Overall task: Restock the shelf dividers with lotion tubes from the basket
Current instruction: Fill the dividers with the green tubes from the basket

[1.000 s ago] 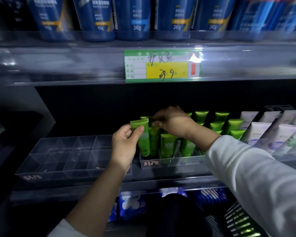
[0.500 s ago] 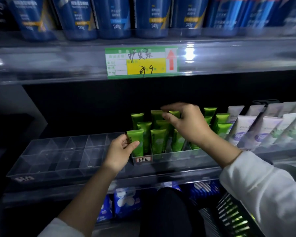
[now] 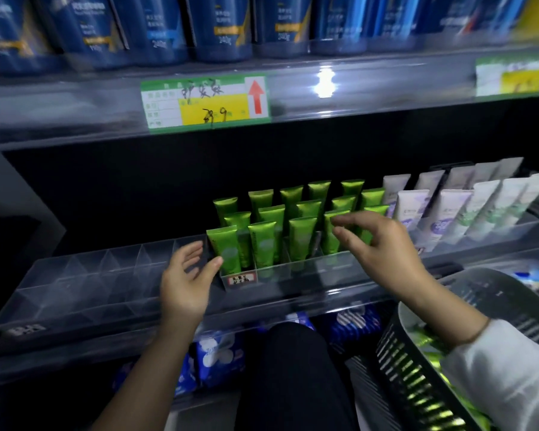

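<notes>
The green lotion tubes [image 3: 299, 237] stood upright in rows in the clear dividers [image 3: 271, 270], near the front edge of the shelf [image 3: 262, 306]. The left hand [image 3: 185, 281] was open with relaxed fingers, just left of the front-left tube [image 3: 226, 250]. Its thumb tip touched or lay just beside that tube; I could not tell which. The right hand [image 3: 383, 247] hovered before the right-hand tubes, its fingers loosely spread and holding nothing. The basket [image 3: 492, 293], with loose tubes [image 3: 423, 343] inside, sat below the shelf's front edge, under the right forearm.

Green tubes [image 3: 262, 244], dark slatted basket [image 3: 395, 353]
</notes>
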Motion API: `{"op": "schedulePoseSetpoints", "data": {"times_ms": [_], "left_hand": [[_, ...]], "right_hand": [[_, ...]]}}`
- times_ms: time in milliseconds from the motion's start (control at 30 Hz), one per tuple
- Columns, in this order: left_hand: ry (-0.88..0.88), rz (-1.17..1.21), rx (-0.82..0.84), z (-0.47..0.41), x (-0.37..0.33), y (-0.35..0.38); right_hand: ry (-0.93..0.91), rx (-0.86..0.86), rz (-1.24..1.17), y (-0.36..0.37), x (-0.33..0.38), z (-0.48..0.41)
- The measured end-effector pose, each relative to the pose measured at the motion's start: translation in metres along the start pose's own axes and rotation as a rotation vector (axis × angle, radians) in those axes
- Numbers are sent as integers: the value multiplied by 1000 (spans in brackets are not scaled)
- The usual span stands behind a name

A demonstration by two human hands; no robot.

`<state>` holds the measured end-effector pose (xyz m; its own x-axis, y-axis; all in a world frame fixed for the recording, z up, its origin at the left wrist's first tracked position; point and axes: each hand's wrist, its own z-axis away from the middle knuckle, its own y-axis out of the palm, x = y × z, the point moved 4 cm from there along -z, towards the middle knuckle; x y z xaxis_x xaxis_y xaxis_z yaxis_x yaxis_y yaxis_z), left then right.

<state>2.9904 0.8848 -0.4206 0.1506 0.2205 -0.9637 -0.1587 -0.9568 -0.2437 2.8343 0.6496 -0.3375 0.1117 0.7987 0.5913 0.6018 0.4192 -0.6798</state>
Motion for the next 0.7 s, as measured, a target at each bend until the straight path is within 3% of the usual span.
{"op": "schedulePoseSetpoints", "data": {"times_ms": [133,233,500,700], "left_hand": [[95,9,-81,40,-12,10],[239,24,-21,67,-29,35],[527,-167,528,124,-53,168],[615,-288,852,158,-50,262]], "right_hand": [[82,3,4,-13,-29,31],[158,-20,8,-26,-56,55],[414,-18,105,-78,-140,137],[570,49,166,-93,-200,186]]}}
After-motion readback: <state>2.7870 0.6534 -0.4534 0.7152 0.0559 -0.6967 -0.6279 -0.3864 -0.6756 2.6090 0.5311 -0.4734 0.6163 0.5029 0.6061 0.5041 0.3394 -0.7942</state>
